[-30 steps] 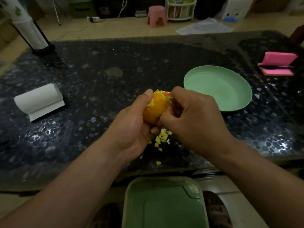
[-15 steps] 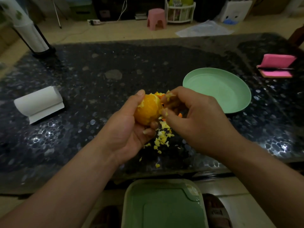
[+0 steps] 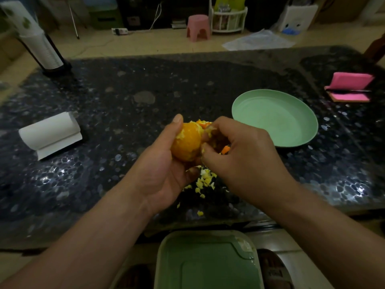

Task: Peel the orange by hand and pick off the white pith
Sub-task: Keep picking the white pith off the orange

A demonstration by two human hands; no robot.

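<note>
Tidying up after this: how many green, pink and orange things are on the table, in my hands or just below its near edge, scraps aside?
Green: 2 (plate, tub)
Pink: 1 (pad)
Orange: 1 (orange)
Total: 4

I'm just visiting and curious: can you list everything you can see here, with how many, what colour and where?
orange: one, orange, partly peeled, held over the table's near side
peel scraps: small pile, yellow-white, on the table under the hands
plate: one, pale green, on the table right of the hands
paper roll: one, white, table's left side
pad: one, pink, table's far right
table: one, dark with a pebble pattern
bin: one, green, below the table's near edge
stool: one, pink, on the floor beyond the table
left hand: one, grips the orange
right hand: one, pinches at the orange's peel
</note>
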